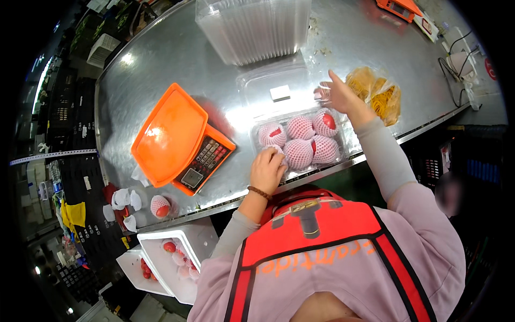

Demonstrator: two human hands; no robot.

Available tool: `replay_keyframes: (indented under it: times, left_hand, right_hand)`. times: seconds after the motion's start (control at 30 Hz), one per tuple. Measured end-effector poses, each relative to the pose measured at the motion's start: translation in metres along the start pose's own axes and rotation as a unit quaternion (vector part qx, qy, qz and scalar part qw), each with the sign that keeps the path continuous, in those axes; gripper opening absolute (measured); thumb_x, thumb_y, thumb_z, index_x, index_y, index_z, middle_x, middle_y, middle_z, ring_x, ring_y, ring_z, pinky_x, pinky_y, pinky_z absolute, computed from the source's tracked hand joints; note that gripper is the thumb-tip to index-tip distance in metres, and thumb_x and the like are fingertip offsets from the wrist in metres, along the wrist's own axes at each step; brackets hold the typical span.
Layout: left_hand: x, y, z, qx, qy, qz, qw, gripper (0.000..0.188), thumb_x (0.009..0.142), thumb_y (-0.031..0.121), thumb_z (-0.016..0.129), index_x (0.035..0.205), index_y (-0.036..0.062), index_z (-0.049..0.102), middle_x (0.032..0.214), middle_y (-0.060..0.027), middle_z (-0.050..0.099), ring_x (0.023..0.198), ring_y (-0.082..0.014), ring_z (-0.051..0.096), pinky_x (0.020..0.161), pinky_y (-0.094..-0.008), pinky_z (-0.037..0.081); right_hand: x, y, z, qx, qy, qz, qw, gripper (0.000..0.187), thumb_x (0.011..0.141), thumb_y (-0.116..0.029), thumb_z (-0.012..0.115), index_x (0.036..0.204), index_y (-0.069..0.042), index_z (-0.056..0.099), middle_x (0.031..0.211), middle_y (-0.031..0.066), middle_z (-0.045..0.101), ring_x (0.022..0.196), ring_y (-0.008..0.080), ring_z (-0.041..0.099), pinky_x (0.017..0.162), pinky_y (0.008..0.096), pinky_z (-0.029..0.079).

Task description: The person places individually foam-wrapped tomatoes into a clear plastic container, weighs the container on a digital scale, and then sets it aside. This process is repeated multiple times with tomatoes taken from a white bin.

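Left hand [267, 169] nearest, fingers bent over 1 netted fruit [276, 148]; can't tell from here if gripping. 5 more netted fruits [299, 153] alongside, all 6 in clear tray [321, 167] near worktop [161, 64] edge. Orange scale [171, 134] to left. Right hand [338, 96] past tray, fingers spread open. Container stack [255, 29] farther.

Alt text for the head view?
Person's left hand on one of six netted fruits in a clear tray; right hand open near a bag of yellow bands. Orange scale at left, stacked clear containers beyond.
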State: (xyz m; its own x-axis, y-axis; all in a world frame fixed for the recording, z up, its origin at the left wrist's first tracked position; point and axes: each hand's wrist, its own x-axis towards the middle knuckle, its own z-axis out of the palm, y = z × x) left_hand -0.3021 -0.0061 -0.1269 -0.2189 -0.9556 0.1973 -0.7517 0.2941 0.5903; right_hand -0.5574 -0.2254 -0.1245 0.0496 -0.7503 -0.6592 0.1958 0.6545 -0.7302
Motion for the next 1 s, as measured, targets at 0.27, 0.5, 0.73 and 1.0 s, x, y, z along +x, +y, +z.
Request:
replay_keyframes:
  times: [0.27,0.5,0.73,1.0]
  left_hand:
    - [-0.038,-0.034,-0.010,-0.383,0.305,-0.318,0.812,0.040,0.084,0.027,0.067,0.114,0.0052,0.051,0.107,-0.0112,0.055,0.096,-0.0208,0.055,0.077,-0.0343,0.045]
    - [-0.036,-0.043,-0.021,-0.516,-0.034,-0.428,0.741,0.036,0.088,0.019,0.064,0.116,0.0008,0.051,0.089,-0.0030,0.057,0.069,-0.0088,0.051,0.061,-0.0209,0.042]
    - [-0.054,-0.026,-0.012,-0.520,-0.075,-0.458,0.717,0.013,0.088,0.012,0.062,0.096,0.0020,0.058,0.080,-0.0035,0.063,0.065,-0.0081,0.053,0.060,-0.0206,0.044]
    - [-0.064,-0.029,0.009,-0.575,-0.009,-0.423,0.700,0.010,0.091,0.015,0.059,0.093,0.0058,0.059,0.080,-0.0038,0.064,0.069,-0.0091,0.056,0.066,-0.0212,0.045]
  right_hand:
    - [-0.078,0.028,-0.036,-0.337,-0.189,-0.356,0.851,0.032,0.092,-0.033,0.052,0.101,-0.005,0.066,0.124,0.0084,0.058,0.125,0.0272,0.043,0.104,0.0421,0.032]
    - [-0.156,0.118,-0.045,-0.476,0.016,-0.479,0.737,0.027,0.081,-0.005,0.062,0.108,-0.007,0.063,0.128,0.0157,0.051,0.125,0.0371,0.042,0.101,0.0420,0.036]
    - [-0.150,0.155,-0.074,-0.089,0.090,-0.095,0.987,0.028,0.091,-0.016,0.059,0.111,0.003,0.056,0.097,0.0092,0.063,0.079,0.0168,0.061,0.072,0.0255,0.049]
    - [-0.141,0.133,-0.081,-0.034,-0.037,-0.028,0.998,0.012,0.090,-0.019,0.057,0.081,-0.010,0.056,0.070,0.0015,0.058,0.061,0.0105,0.055,0.055,0.0223,0.042]
